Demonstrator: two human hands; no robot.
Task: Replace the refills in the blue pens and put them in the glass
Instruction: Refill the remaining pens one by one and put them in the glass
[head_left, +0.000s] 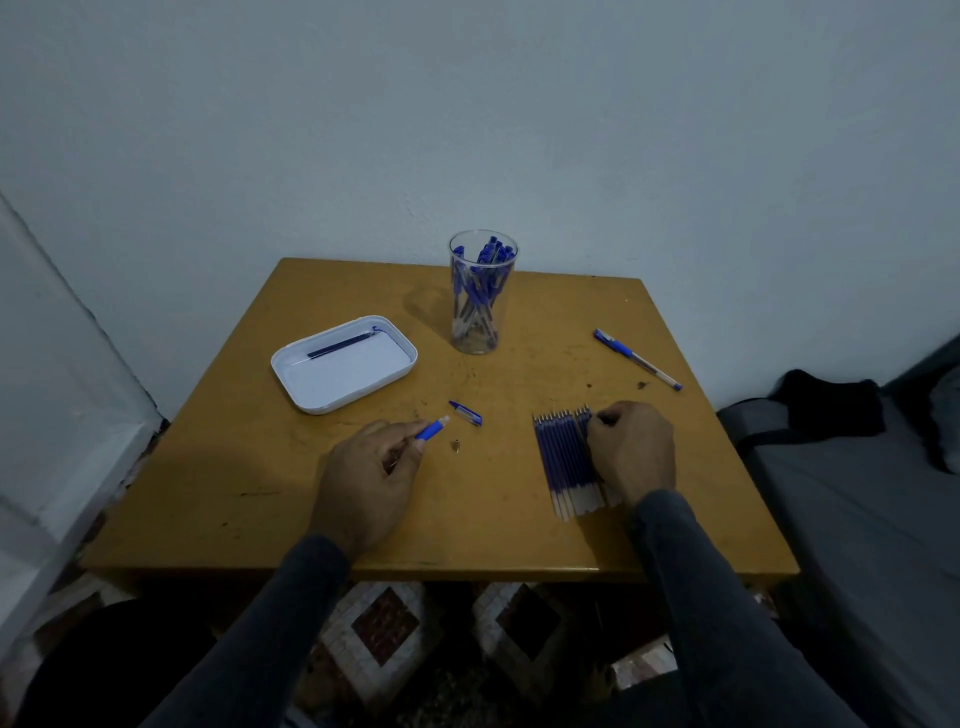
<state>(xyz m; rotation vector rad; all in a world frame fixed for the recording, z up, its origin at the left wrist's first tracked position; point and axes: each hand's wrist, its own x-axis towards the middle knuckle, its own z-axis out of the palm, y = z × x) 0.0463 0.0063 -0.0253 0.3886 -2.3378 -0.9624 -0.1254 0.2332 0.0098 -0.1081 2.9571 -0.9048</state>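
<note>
A: While the left hand (363, 475) holds the opened pen barrel (430, 430) with fingers curled round it, which step would you say is in hand?

B: Fetching a new refill, I judge. The right hand (631, 451) sits on the row of refills (563, 462), fingers curled at their tip ends. Whether that grip has one pinched already, I cannot tell.

A: And next?

B: Lift a single refill clear of its neighbours and feed it into the barrel's open end, which points away from the left grip. Then the small metal tip (456, 445), just beyond that grip, and the cap (466, 412), a little further out.

A: How does the barrel look?

B: Blue rubber sleeve, pale open mouth.

A: The rest?

B: The glass (480, 296) stands well beyond both grips, holding many blue pens. One whole pen (637, 359) lies on the bench (260, 493) beyond the right grip. A spent refill (340, 345) lies in the white tray (291, 382).
</note>
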